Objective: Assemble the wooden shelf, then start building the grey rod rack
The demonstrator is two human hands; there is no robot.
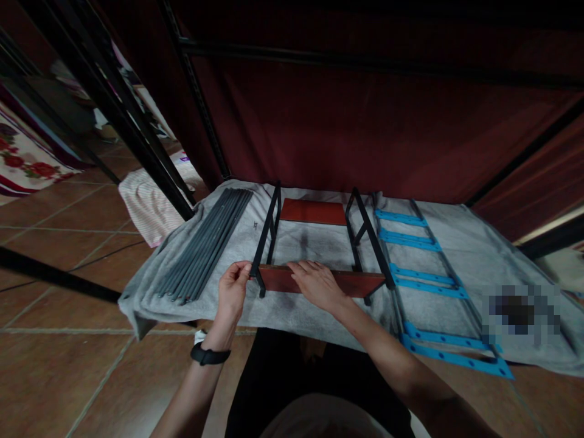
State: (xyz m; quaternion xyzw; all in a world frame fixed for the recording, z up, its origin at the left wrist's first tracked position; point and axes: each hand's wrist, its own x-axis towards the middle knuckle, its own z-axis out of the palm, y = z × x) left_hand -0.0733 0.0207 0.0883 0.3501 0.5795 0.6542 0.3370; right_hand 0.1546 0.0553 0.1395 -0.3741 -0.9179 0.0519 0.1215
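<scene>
Two bare hands are working on a small black-framed rack lying on a grey cloth.

The left hand (232,291) is closing its grip on the near left corner of the rack (319,255), fingers pinching the black frame. The right hand (317,285) is resting flat and open on the rack's near red-brown board (356,283). A bundle of grey rods (205,246) is lying left of the left grip; blue-runged rails (424,274) are lying right of the right hand, all on the cloth (479,243).
</scene>
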